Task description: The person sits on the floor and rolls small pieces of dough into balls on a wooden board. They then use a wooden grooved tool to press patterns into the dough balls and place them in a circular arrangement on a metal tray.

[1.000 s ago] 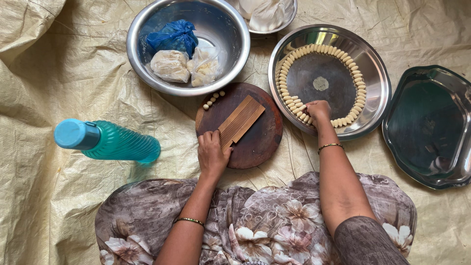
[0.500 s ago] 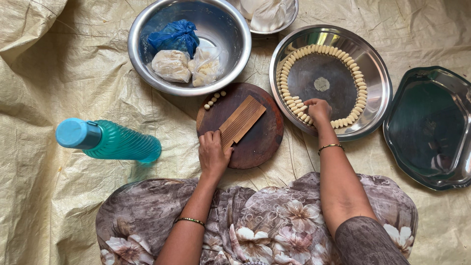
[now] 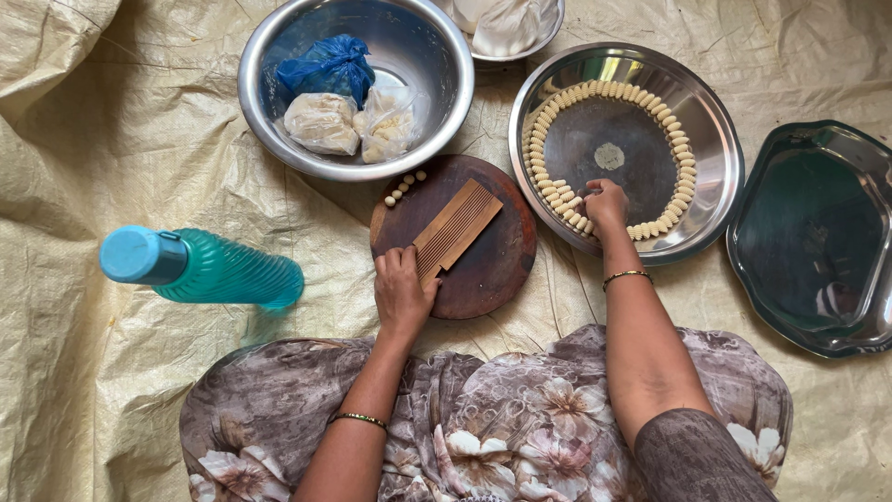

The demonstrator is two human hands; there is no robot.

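Crinkled beige tarp [image 3: 111,121] covering floor; soft daylight, faint shadows.
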